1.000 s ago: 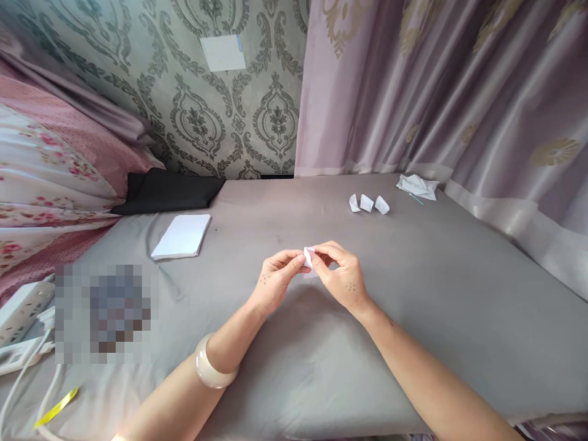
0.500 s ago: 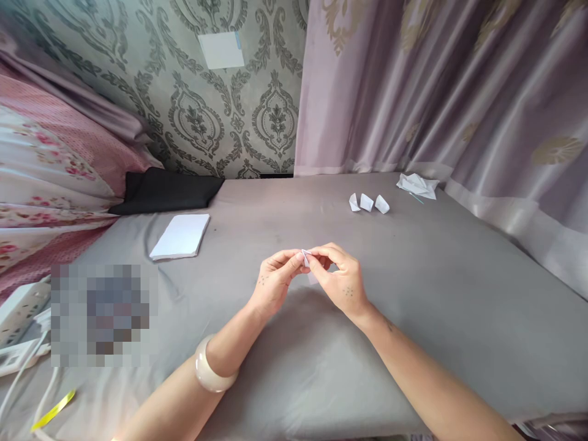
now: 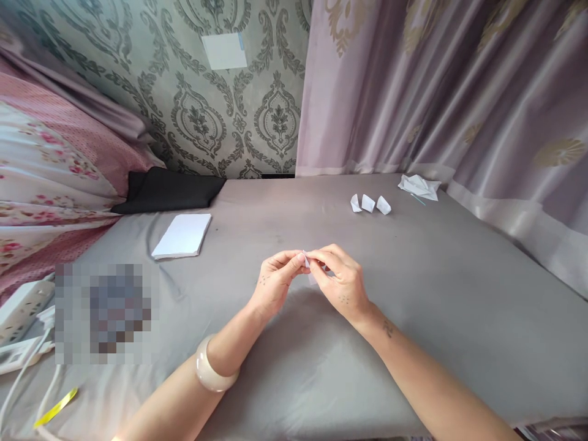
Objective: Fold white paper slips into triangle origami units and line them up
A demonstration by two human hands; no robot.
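Observation:
Between my two hands is a small folded piece of white paper (image 3: 306, 261), mostly covered by the fingers. My left hand (image 3: 275, 280) pinches its left side with thumb and forefinger. From the right, my right hand (image 3: 340, 280) grips the same paper, thumb below and fingertips on its upper edge. Both hands hover above the grey sheet (image 3: 294, 380), close together. Farther back on the right stand three small folded white paper shapes (image 3: 368, 203) in a row.
A stack of white paper (image 3: 182, 236) lies at left, with a black cloth (image 3: 169, 191) behind it. Crumpled white paper (image 3: 419, 186) and a thin bluish stick sit at back right. Power strips (image 3: 25, 309), cables and a yellow strip (image 3: 56, 407) are at near left.
My right hand has turned slightly at the wrist, and its fingers have shifted along the paper's upper edge. The left hand keeps its pinch almost unmoved.

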